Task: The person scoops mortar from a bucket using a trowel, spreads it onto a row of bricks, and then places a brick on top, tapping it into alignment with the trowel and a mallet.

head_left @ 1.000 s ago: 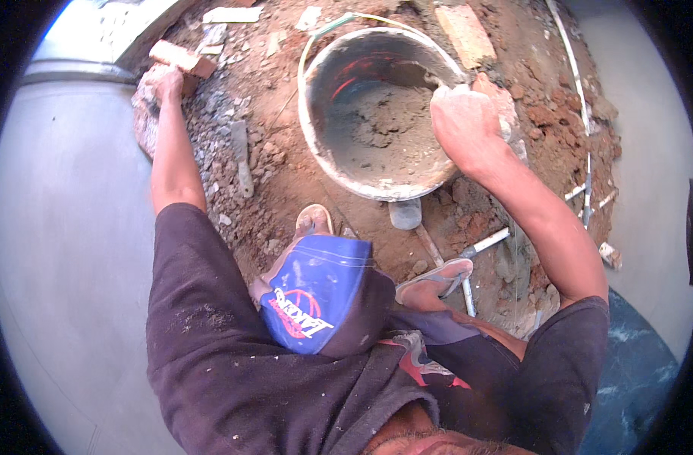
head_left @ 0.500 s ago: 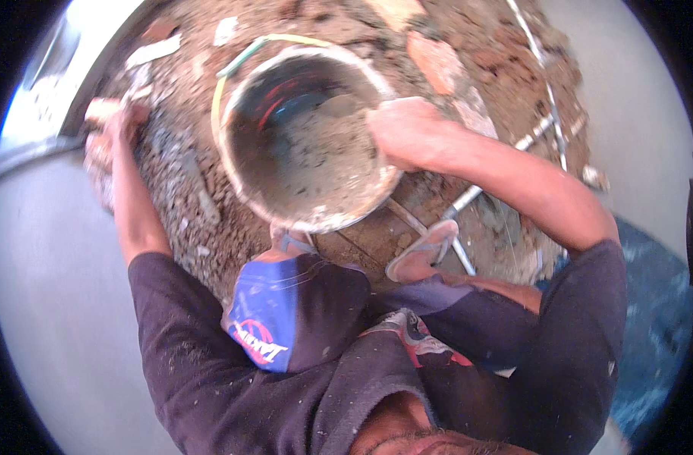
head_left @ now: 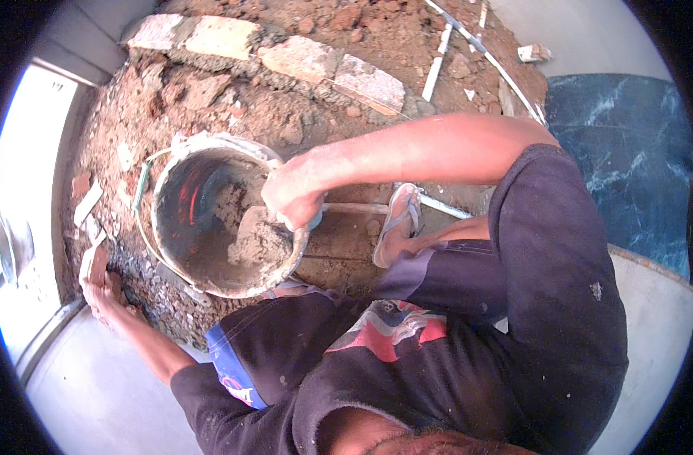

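A bucket (head_left: 164,254) with a mortar-crusted rim stands on the soil before me, grey mortar (head_left: 232,205) inside it. My right hand (head_left: 295,193) is closed at the bucket's right rim around the handle of a trowel, which the fingers mostly hide. The trowel's blade (head_left: 248,227) sits inside the bucket, with a lump of mortar on it. At the far left, my left hand (head_left: 103,294) grips a pinkish brick (head_left: 96,258) close to the doorway edge. The bucket's wire handle (head_left: 141,186), with a green grip, hangs over its left side.
A row of bricks (head_left: 297,59) set in mortar runs across the soil beyond the bucket. White pipes (head_left: 437,64) lie at the upper right. Rubble (head_left: 153,284) covers the ground at left. A blue marbled sheet (head_left: 619,159) is on the right, and a bright doorway (head_left: 31,174) is on the left.
The view has shifted, bringing the brick row into sight. My right hand has moved over the near right rim, and the trowel blade now shows with mortar on it. My left hand still holds the brick.
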### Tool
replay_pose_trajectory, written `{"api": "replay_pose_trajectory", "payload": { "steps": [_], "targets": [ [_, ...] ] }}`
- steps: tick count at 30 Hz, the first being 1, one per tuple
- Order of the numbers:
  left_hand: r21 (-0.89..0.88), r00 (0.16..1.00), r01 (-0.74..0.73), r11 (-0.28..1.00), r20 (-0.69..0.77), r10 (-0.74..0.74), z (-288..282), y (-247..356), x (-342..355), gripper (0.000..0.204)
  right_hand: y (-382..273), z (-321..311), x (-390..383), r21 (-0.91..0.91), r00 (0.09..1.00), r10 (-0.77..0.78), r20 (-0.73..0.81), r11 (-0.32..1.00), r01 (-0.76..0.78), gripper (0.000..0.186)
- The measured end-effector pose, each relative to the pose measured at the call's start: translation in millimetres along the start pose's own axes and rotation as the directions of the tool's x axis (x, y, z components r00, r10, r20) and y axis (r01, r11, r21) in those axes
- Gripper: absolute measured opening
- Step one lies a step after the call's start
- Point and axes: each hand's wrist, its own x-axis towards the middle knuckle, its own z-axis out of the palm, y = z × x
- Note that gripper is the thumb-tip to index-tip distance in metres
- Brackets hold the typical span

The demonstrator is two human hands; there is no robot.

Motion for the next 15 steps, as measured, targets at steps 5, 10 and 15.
{"api": "replay_pose_trajectory", "payload": {
  "steps": [5, 10, 15],
  "targets": [
    [-0.034, 0.959, -0.282, 0.959, -0.033, 0.281, -40.9, 9.6, -5.8, 0.051, 9.9, 6.8, -55.9, 0.684, 0.996, 0.055, 0.073, 0.724, -0.09, 0.03],
    [-0.986, 0.984, 0.166, 0.022, 0.164, -0.074, -65.0, 21.5, 0.9, 0.035, 18.0, 28.0, -143.6, 0.845, 0.987, 0.154, -0.054, 0.533, -0.037, 0.025],
    [-0.899, 0.906, 0.335, -0.282, 0.39, -0.168, -224.7, 193.4, -59.6, 0.048, 27.2, 98.6, -265.8, 0.943, 0.79, 0.577, -0.204, 0.332, 0.001, 0.026]
  ]
}}
